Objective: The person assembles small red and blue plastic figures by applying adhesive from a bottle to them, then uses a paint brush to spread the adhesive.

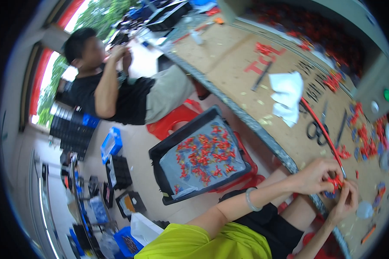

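My left hand (pixel 319 176), a bracelet on its wrist, has its fingers closed on a small red figure (pixel 334 183) with bits of blue and yellow. From the other side, my right hand (pixel 346 202) pinches at the same figure with bent fingers. A long red rod (pixel 322 125) with a silvery end reaches down to the fingers; whether a hand grips it I cannot make out. Scissors (pixel 317 130) with dark handles lie on the workbench (pixel 242 64) beyond my hands. Similar red pieces (pixel 367 142) are heaped to the right.
A crumpled white cloth or paper (pixel 286 97) and a dark thin tool (pixel 262 77) lie farther back. Left of the bench, a black tray (pixel 157 172) of red pieces rests on red stools. A person (pixel 112 86) sits beyond it. A shelf bin (pixel 307 26) holds many red pieces.
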A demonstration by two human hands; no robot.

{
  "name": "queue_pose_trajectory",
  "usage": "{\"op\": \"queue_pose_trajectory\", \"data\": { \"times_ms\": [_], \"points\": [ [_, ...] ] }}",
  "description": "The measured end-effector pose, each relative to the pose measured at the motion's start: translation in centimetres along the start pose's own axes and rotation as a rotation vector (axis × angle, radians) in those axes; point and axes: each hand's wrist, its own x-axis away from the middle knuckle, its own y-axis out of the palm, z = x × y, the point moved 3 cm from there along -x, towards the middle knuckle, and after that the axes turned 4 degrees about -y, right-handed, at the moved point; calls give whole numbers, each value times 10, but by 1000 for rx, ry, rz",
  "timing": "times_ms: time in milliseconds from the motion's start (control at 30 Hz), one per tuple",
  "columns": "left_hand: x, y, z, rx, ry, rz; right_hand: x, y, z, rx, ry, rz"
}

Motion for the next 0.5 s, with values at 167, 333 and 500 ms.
{"op": "queue_pose_trajectory", "data": {
  "times_ms": [167, 333, 500],
  "points": [
    [2, -10, -3, 53, -13, 48, -15, 16, -18, -94, -23, 15],
    [-8, -7, -8, -60, -52, 39, -23, 9, -7, -151, -23, 11],
    [-8, 2, -13, -40, -85, 8, -18, -3, -3, -159, -58, 39]
  ]
}}
